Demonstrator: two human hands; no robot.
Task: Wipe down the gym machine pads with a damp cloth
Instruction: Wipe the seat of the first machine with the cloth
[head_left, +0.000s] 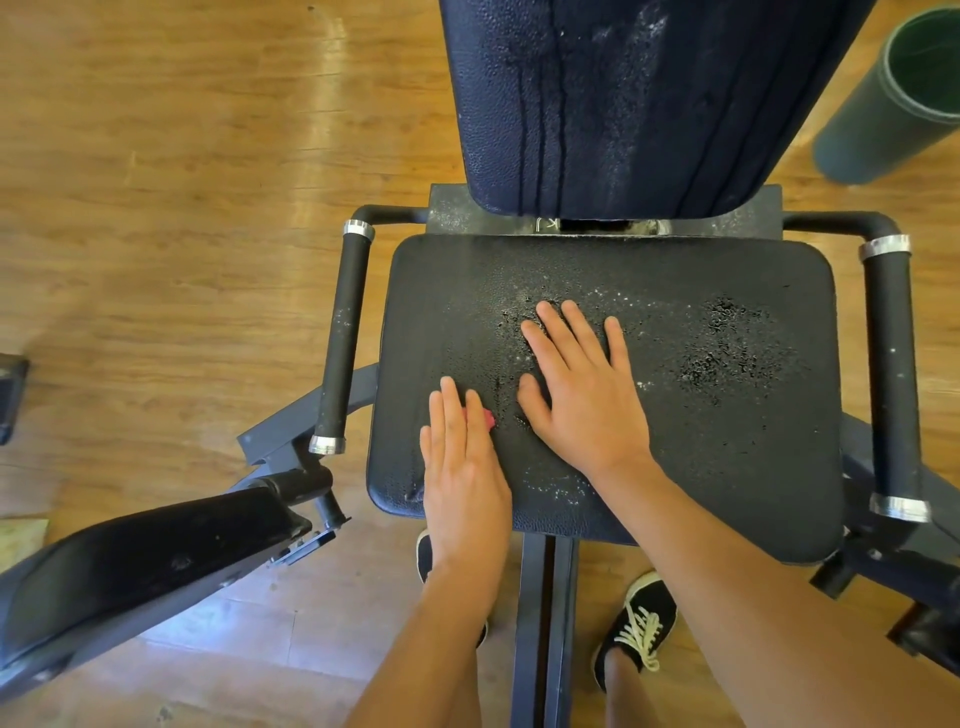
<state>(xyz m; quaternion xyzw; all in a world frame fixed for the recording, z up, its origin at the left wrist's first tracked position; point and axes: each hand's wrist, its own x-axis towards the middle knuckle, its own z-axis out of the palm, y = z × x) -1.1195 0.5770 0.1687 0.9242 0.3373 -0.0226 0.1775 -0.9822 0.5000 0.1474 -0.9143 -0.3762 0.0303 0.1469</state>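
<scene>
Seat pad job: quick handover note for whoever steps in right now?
Left hand: flat on the seat pad, fingers straight, pressing what looks like a red cloth; only an edge shows.
Right hand: flat on the pad's middle, holding nothing.
Done: seat pad and back pad are wetted, with droplets and runs.
Left: wipe both dry-clean; the side pad at lower left looks unwiped.

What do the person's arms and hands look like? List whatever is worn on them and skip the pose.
The left hand and the right hand are both bare. No gloves, rings, watch or wristbands show. The left forearm and the right forearm are bare too, and no sleeve reaches into view. No tattoos or other markings can be seen.
</scene>
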